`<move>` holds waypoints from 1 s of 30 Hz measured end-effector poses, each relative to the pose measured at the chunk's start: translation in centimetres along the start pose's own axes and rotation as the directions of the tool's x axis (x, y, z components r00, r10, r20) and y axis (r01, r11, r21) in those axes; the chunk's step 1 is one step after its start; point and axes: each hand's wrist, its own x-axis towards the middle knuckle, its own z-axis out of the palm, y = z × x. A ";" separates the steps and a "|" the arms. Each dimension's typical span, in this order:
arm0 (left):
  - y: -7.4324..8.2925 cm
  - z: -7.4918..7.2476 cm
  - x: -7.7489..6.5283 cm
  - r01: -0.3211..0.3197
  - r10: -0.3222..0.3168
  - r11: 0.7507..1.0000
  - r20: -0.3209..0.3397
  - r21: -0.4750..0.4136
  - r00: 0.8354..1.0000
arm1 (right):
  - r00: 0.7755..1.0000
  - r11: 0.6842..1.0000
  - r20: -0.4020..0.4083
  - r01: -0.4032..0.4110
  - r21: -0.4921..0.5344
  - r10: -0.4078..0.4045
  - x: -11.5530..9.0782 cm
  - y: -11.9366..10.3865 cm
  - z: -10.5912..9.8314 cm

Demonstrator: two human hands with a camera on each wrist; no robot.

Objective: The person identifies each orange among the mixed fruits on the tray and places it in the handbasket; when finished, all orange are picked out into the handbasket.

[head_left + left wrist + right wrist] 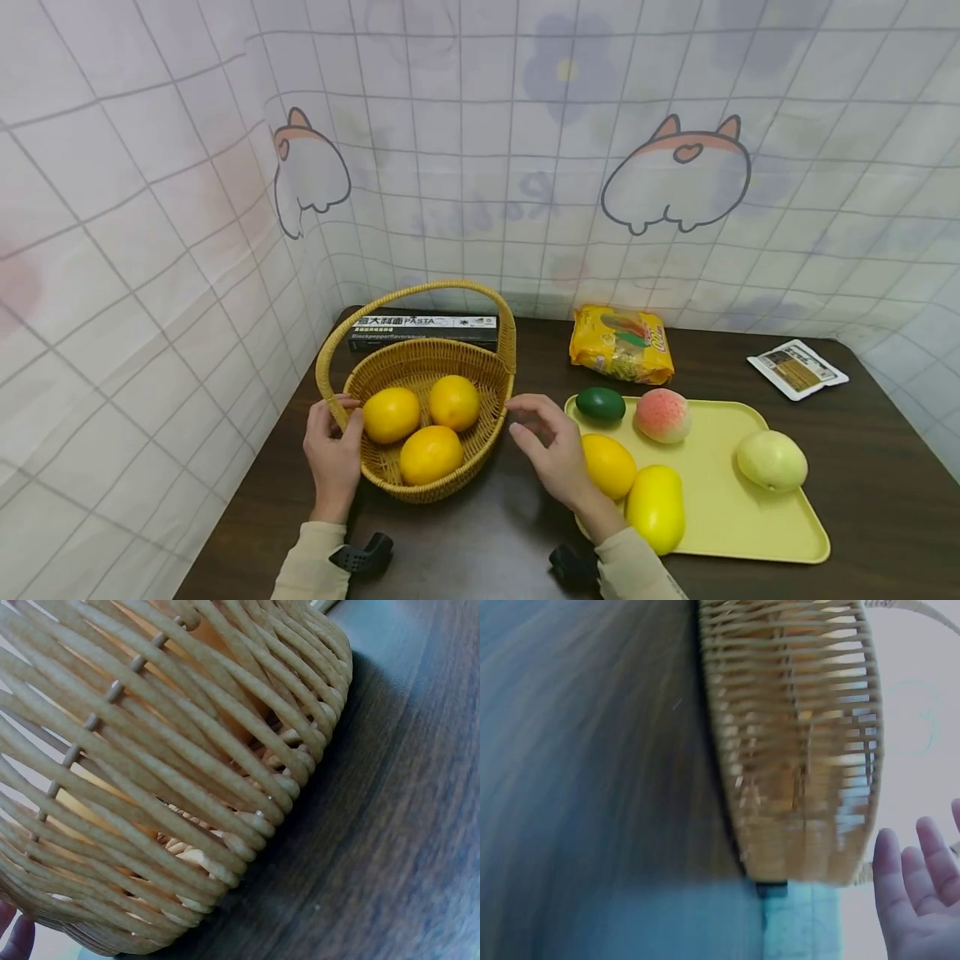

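A woven wicker basket (420,357) with a tall arched handle stands on the dark table, and inside it lie three yellow lemons (454,402). My left hand (333,454) holds the basket's left rim by the foot of the handle, thumb on the near side. Fingertips (19,937) of that hand show beside the weave in the left wrist view. My right hand (557,450) is at the opposite side, fingers loosely bent and index fingertip right at the rim. In the right wrist view its spread fingers (890,870) hold nothing.
Right of the basket, a yellow tray (720,508) carries a green fruit (600,405), a peach (663,415), two yellow fruits (657,508) and a pale round fruit (772,460). Behind stand a black pasta box (420,327), a yellow food packet (622,342) and a white sachet (798,368).
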 end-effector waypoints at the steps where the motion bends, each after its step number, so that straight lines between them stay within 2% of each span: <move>1: 0.1 0.0 0.0 -0.001 0.001 1.000 0.001 -0.003 1.000 | 1.000 1.000 0.010 0.022 -0.018 -0.022 -0.4 -0.1 -0.5; 7: 0.3 0.0 -0.1 -0.010 0.010 1.000 -0.011 -0.007 1.000 | 0.993 0.987 0.056 0.112 -0.116 -0.106 -1.5 -1.1 -2.4; 12: 0.2 0.2 -0.1 -0.009 0.009 1.000 -0.009 -0.011 1.000 | 0.992 0.981 0.027 0.128 -0.147 -0.126 -1.9 -2.2 -3.4; 16: 0.4 0.2 -0.1 -0.008 0.008 1.000 -0.012 -0.007 1.000 | 0.996 0.983 -0.029 0.084 -0.162 -0.090 -2.4 -2.4 -4.3; 21: 0.5 0.1 -0.1 -0.007 0.007 1.000 -0.012 -0.004 1.000 | 0.994 0.992 -0.107 0.009 -0.123 -0.022 -3.3 -2.4 -5.7; 25: -0.3 0.0 0.0 0.001 -0.001 1.000 -0.010 0.004 1.000 | 0.983 0.995 -0.182 -0.024 -0.095 0.006 -3.6 -2.2 -6.9; 30: -0.1 0.2 0.1 0.000 0.000 1.000 -0.011 -0.003 1.000 | 0.977 0.977 -0.208 -0.088 -0.197 0.046 -3.8 -1.8 -8.7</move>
